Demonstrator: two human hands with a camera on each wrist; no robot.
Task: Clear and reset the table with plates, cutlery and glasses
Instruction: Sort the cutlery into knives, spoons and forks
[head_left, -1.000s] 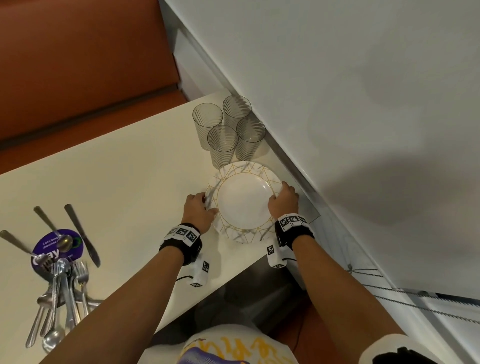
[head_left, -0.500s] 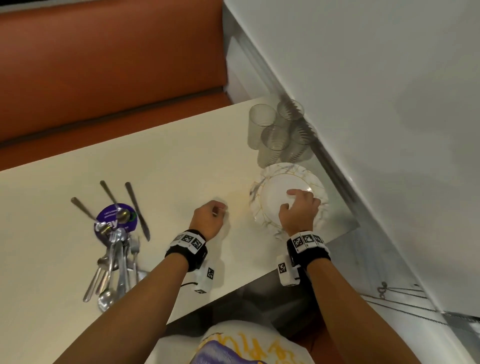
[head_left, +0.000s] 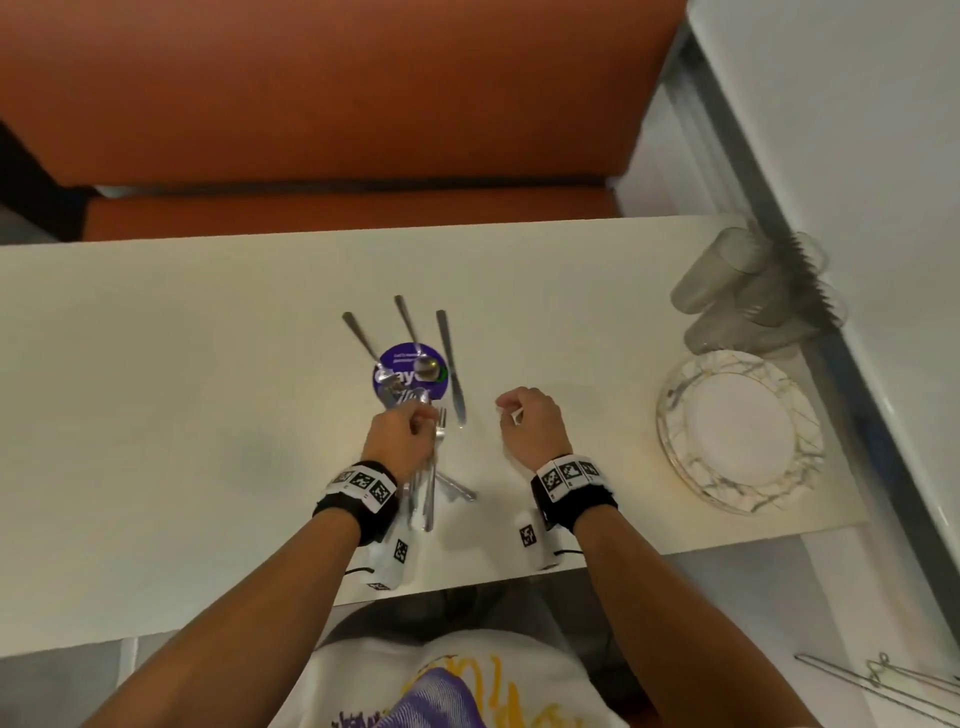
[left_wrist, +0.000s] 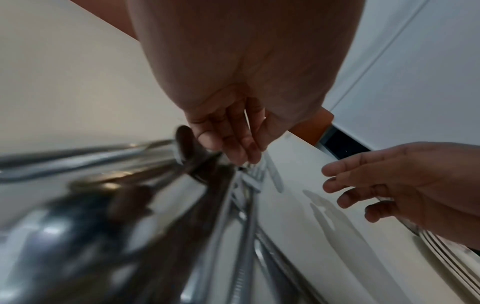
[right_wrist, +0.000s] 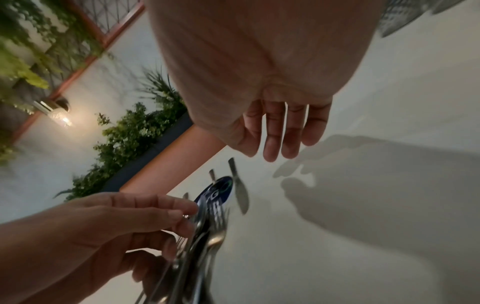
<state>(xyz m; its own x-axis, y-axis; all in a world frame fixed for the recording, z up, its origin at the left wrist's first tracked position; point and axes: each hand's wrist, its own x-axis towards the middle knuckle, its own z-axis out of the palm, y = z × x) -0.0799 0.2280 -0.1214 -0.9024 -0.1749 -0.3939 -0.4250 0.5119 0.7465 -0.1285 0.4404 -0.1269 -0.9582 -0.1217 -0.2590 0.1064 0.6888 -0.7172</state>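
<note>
A bundle of forks and spoons (head_left: 428, 483) lies at the middle of the cream table (head_left: 208, 389). My left hand (head_left: 415, 421) is on it, fingers and thumb curled round the bundle (right_wrist: 205, 236), which is blurred close under the wrist (left_wrist: 155, 174). Beside it to the right, my right hand (head_left: 511, 415) hovers with relaxed fingers (right_wrist: 280, 139) and holds nothing. A table knife (head_left: 451, 364) and two spoons lie just beyond the bundle. A stack of marbled plates (head_left: 675, 415) sits at the table's right end, with several ribbed glasses (head_left: 748, 291) behind it.
A round purple coaster (head_left: 400, 358) lies under the far spoons. An orange bench (head_left: 363, 104) runs along the table's far side. A white wall (head_left: 857, 156) borders the right end, close to the plates and glasses. The near table edge is just under my wrists.
Both hands left the plate stack and moved left. My left hand now grips the cutlery bundle. My right hand came off the top plate. The head view swung left.
</note>
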